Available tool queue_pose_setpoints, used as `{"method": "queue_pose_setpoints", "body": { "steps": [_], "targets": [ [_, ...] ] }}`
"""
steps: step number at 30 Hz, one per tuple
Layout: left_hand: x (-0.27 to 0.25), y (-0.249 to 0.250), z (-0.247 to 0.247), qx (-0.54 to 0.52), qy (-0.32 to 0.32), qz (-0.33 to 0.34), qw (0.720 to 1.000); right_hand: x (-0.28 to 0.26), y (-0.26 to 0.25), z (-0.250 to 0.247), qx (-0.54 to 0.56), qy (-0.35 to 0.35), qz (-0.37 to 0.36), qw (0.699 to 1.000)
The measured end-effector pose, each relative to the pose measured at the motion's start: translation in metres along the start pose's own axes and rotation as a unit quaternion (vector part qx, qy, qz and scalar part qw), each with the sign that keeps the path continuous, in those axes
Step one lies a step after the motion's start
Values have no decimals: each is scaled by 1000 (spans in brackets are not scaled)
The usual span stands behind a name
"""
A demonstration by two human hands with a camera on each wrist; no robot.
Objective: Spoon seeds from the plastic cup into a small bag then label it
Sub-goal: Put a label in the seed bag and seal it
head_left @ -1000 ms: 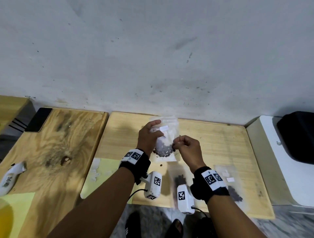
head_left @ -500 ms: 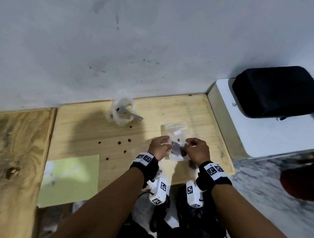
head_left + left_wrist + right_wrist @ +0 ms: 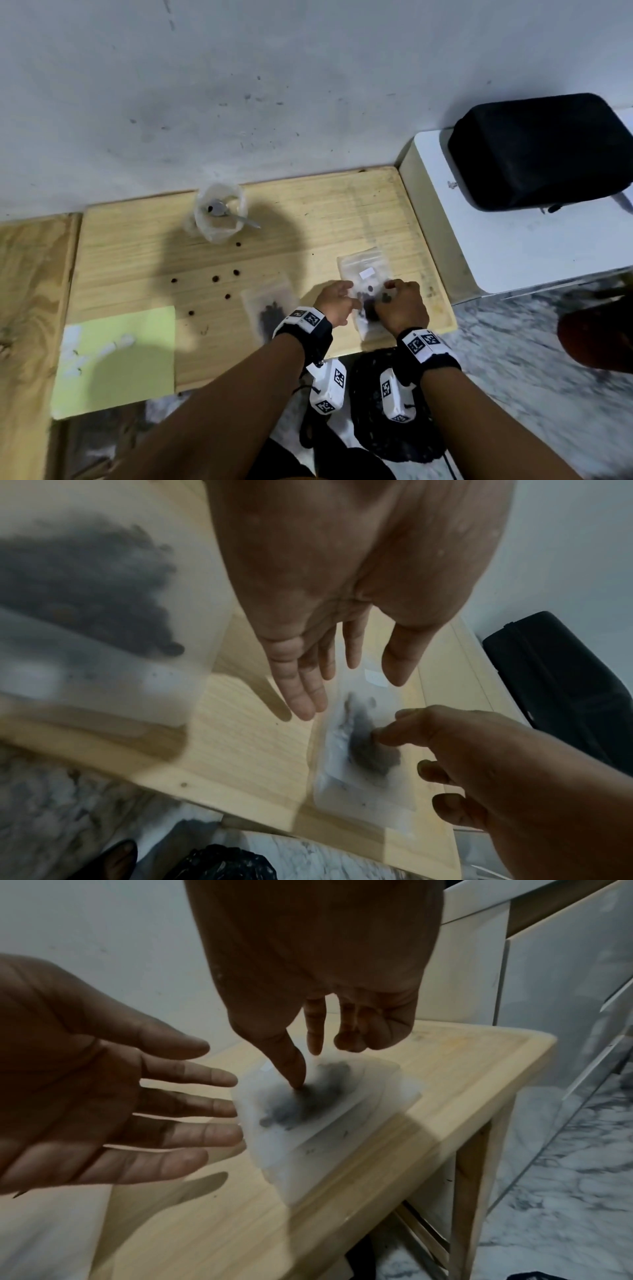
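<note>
A small clear bag [image 3: 363, 274] with dark seeds and a white label lies flat near the table's front right corner. My left hand [image 3: 346, 295] hovers at its left edge with straight, spread fingers [image 3: 308, 696] that hold nothing. My right hand [image 3: 387, 294] presses one fingertip [image 3: 295, 1079] down onto the seeds in the bag [image 3: 329, 1104], its other fingers loosely bent. The plastic cup [image 3: 219, 219] with a metal spoon [image 3: 239, 219] in it stands at the back of the table.
A second seed bag [image 3: 270, 305] lies just left of my left wrist. Loose seeds [image 3: 215, 278] dot the light wooden table [image 3: 308, 212]. A green sheet [image 3: 137, 363] with white labels lies front left. A black case [image 3: 534, 150] sits on a white surface, right.
The bag, held up in both hands a second ago, has come down and now lies flat on the table. My left hand has let go and spread; the right now presses on it.
</note>
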State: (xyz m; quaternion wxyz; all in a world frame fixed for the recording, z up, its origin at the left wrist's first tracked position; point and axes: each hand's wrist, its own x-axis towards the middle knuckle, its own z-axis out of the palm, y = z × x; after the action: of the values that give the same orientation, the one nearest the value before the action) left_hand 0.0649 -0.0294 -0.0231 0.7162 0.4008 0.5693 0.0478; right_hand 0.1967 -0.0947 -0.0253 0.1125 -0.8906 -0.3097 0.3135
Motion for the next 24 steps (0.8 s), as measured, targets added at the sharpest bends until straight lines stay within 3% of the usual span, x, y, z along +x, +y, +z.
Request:
{"method": "queue_pose_setpoints", "body": {
  "steps": [5, 9, 13, 19, 24],
  "targets": [
    [-13, -6, -28, -9, 72, 75, 995, -21, -21, 11, 61, 52, -90, 993],
    [-35, -21, -76, 18, 191, 146, 970, -43, -47, 38, 122, -53, -163, 978],
    [-53, -49, -125, 35, 274, 128, 953, -56, -65, 71, 81, -152, -172, 970],
    [-61, -84, -148, 46, 242, 45, 968, -72, -76, 95, 7, -172, -157, 972],
    [-60, -91, -143, -9, 215, 33, 976, -80, -76, 101, 13, -138, -149, 979]
  ]
}}
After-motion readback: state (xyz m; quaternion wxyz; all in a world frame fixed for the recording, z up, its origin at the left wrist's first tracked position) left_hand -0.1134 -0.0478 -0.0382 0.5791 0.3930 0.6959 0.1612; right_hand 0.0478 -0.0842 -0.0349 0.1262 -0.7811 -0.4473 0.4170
